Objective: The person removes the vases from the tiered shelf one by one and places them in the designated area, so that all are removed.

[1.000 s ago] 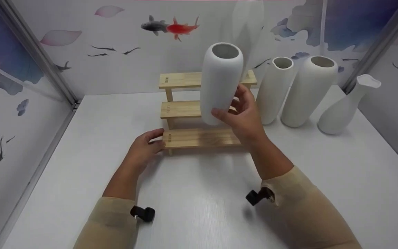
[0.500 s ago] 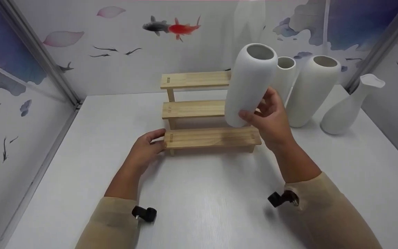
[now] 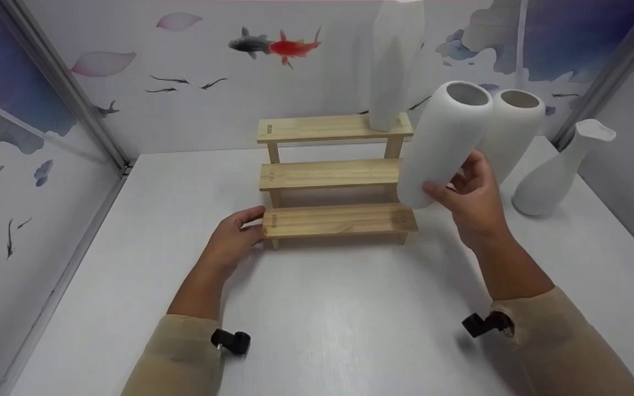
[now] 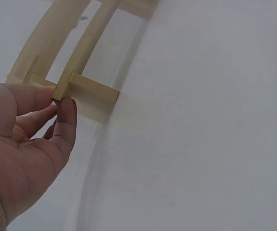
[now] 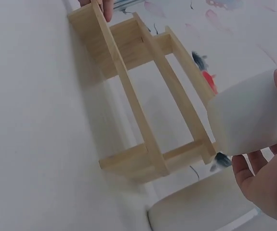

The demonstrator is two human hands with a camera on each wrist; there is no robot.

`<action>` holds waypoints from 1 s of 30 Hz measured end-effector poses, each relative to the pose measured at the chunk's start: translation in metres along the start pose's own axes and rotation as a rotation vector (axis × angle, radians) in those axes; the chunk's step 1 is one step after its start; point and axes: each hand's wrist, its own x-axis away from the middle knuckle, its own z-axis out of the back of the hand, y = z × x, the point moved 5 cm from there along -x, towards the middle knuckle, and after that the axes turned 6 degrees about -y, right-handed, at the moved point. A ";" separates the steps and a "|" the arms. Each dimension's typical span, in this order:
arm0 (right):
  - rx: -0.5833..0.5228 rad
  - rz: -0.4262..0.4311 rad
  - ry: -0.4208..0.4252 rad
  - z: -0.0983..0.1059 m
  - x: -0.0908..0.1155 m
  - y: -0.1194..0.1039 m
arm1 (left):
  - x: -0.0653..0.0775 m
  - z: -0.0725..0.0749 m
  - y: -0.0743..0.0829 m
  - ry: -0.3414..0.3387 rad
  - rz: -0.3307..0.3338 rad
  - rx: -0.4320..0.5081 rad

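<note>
1. At the near left end of the three-tier, pale wooden stand (image 3: 328, 175), the left grip (image 3: 231, 239) pinches the edge of the lowest shelf (image 3: 339, 221). Light steadying pressure suits best, without lifting or dragging the stand across the white worktop (image 3: 317, 308).
2. By the stand's right end, the right grip (image 3: 476, 203) is partly closed round the lower body of the smooth, matte white cylindrical vase (image 3: 443, 146), thumb across its front. This vase is off the worktop, leaning with its mouth to the right; whether its base clears the middle shelf (image 3: 350, 173) I can't tell.
3. So low a hold probably leaves it top-heavy: upright it slowly and seat the base flat before loosening.
4. Farther right, mind the white flared-neck bottle vase (image 3: 545, 179) and the wide-mouthed white cylinder vase (image 3: 518, 129), which the held one overlaps in the head view; a knock could chip either.
5. Farthest back, the tall white tapering vase (image 3: 397, 66) stands on the top shelf (image 3: 317, 128), so jolting the stand could topple it.
</note>
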 end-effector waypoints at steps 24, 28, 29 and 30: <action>0.095 -0.154 -0.063 0.090 0.006 0.044 | 0.002 -0.001 -0.001 0.002 0.028 -0.003; 0.111 -0.195 -0.066 0.099 0.007 0.051 | 0.002 -0.001 0.001 0.002 0.018 -0.002; 0.121 -0.213 -0.065 0.101 0.007 0.053 | 0.003 -0.001 0.001 0.001 0.018 -0.006; 0.132 -0.231 -0.062 0.104 0.008 0.054 | 0.003 -0.001 0.002 0.001 0.019 -0.008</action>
